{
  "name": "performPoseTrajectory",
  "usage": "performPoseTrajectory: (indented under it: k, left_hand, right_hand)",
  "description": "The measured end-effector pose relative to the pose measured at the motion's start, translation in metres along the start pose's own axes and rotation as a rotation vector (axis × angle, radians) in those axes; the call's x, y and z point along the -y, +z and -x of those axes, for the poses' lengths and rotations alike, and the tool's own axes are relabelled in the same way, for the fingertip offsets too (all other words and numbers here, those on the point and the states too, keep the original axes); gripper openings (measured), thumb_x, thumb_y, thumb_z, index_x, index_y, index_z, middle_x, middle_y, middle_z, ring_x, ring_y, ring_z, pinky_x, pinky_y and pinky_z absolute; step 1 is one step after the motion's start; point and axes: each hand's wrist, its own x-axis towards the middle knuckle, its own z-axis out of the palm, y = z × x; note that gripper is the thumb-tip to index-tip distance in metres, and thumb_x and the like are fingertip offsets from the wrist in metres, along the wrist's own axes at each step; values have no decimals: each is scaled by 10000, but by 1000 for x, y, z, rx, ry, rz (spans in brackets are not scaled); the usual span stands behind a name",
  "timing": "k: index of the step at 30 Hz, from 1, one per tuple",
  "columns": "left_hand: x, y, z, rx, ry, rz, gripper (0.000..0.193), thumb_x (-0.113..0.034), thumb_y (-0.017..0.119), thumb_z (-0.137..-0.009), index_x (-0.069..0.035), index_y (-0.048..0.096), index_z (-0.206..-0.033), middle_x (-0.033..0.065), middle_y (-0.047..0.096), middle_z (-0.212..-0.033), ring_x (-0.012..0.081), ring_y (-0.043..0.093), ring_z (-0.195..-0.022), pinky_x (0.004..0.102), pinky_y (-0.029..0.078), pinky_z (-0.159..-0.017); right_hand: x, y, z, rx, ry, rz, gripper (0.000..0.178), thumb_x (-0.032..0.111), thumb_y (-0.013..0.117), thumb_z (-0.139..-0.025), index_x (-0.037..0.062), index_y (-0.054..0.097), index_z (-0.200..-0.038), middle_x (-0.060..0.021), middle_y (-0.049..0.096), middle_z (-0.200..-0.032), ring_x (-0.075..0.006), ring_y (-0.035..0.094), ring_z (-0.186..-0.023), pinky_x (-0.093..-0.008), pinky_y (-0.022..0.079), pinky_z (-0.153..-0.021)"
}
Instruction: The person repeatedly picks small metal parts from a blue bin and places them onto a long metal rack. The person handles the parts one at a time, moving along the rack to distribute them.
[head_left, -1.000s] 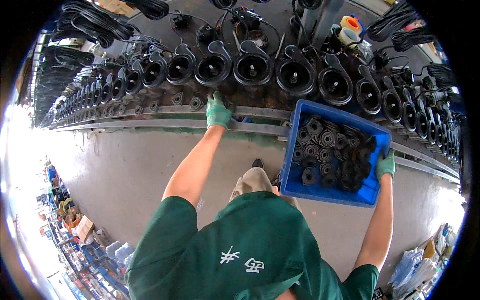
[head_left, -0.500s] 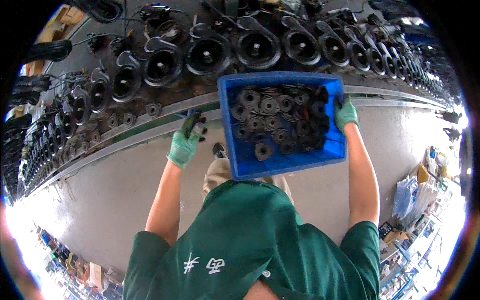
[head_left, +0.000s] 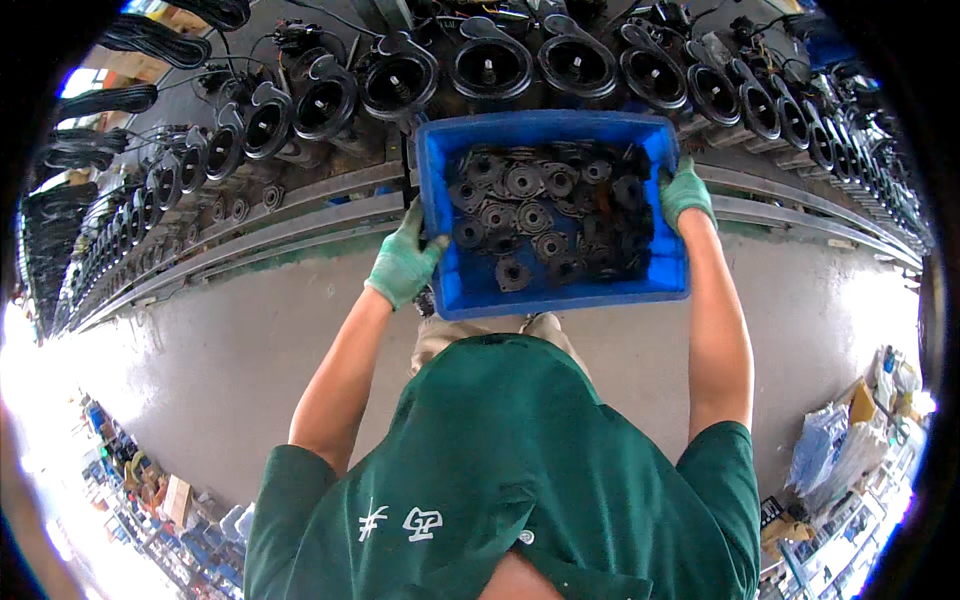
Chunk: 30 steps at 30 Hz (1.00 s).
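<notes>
A blue plastic bin (head_left: 560,297) is held level in front of me, its far rim close to the metal rails. Several dark round parts with centre holes (head_left: 522,180) lie loose inside, heaped toward the far and right sides. My left hand (head_left: 403,262), in a green glove with dark fingertips, grips the bin's left wall, with the thumb over the rim. On the opposite side my right hand (head_left: 687,197), gloved the same way, is closed on the right wall; some of its fingers are hidden behind the bin.
Black round pump-like housings (head_left: 490,68) with cables stand in a long row beyond the bin. Metal rails (head_left: 330,217) run along the row's near side, and a few disc parts (head_left: 272,197) sit by them at left. Plastic bags (head_left: 818,445) and boxes lie at far right.
My left hand has moved right from beside the bin and taken hold of its left wall. The bin has shifted slightly away from me and to the left, with my right hand still on it.
</notes>
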Motion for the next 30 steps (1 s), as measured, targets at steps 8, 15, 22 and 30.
performPoseTrajectory:
  k: [8, 15, 22, 30]
  left_hand:
    - [-106, 67, -41, 142, 609, -734, 289, -73, 591, -816, -82, 680, -1091, 147, 658, -1144, 349, 636, -1043, 458, 519, -894]
    - [-74, 114, -83, 547, 561, -1320, 237, -95, 543, -867, -91, 705, -1039, 143, 680, -1112, 328, 658, -1057, 451, 524, -864]
    - [-103, 113, -80, 573, 423, -1238, 322, -95, 650, -788, -67, 699, -1105, 195, 644, -1184, 368, 609, -1147, 464, 515, -923]
    - [-96, 126, -78, 850, 376, -918, 369, -168, 687, -784, -58, 684, -1136, 255, 647, -1136, 409, 617, -1079, 461, 508, -925]
  right_hand:
    - [-44, -23, -17, 22, 1, -62, 674, 404, 477, -959, 53, 303, -1507, -320, 619, -1188, -467, 587, -1140, -521, 467, -974]
    - [-33, -44, -9, 143, 8, -138, 657, 344, 521, -938, 68, 328, -1502, -287, 556, -1339, -436, 546, -1243, -485, 443, -1044]
    - [-40, -36, -10, 75, -22, -158, 621, 358, 513, -948, 73, 354, -1477, -322, 603, -1228, -467, 579, -1166, -520, 457, -995]
    - [-34, -50, 0, 131, 6, -158, 592, 331, 506, -952, 81, 378, -1473, -271, 577, -1319, -434, 556, -1231, -490, 448, -1039]
